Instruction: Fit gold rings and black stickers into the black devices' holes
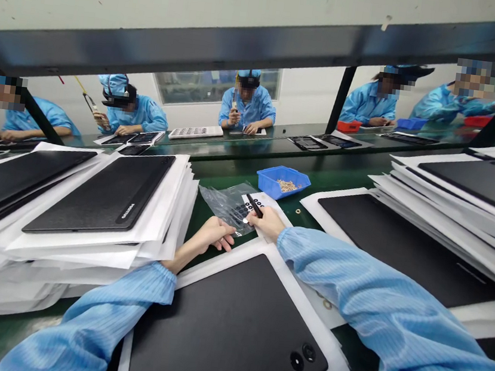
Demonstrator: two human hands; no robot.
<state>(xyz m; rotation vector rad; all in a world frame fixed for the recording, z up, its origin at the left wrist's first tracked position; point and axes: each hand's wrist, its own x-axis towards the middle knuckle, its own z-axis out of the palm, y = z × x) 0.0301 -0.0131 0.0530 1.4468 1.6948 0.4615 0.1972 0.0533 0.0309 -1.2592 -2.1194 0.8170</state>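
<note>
- My right hand (pixel 267 224) is narrow, pinching a black pen-shaped tool (pixel 254 205) between thumb and fingers. Holding it this short seems the steadiest way to do fine work.
- My left hand (pixel 214 235) lies half-curled and, as far as I can see, empty.
- Both hands are just in front of a blue plastic tray (pixel 283 182), a shallow, square-edged tub holding small tan pieces (pixel 286 186).
- A white card with round black dots (pixel 267 203) sits just in front of the tray, partly under the tool.
- A clear plastic bag (pixel 226 206), thin and crinkled, lies to the tray's left, with dark round shapes showing through its glossy film.
- A matte black panel (pixel 230 328), finely grained and set on white sheet, lies well in front of the tray.
- Stacks of black panels on white sheets (pixel 102 192) rise on either side of the tray, on a green worktop (pixel 231 171).
- Beyond the tray, across a metal rail (pixel 202 35), co-workers (pixel 248 107) in blue striped smocks sit at their own work.
</note>
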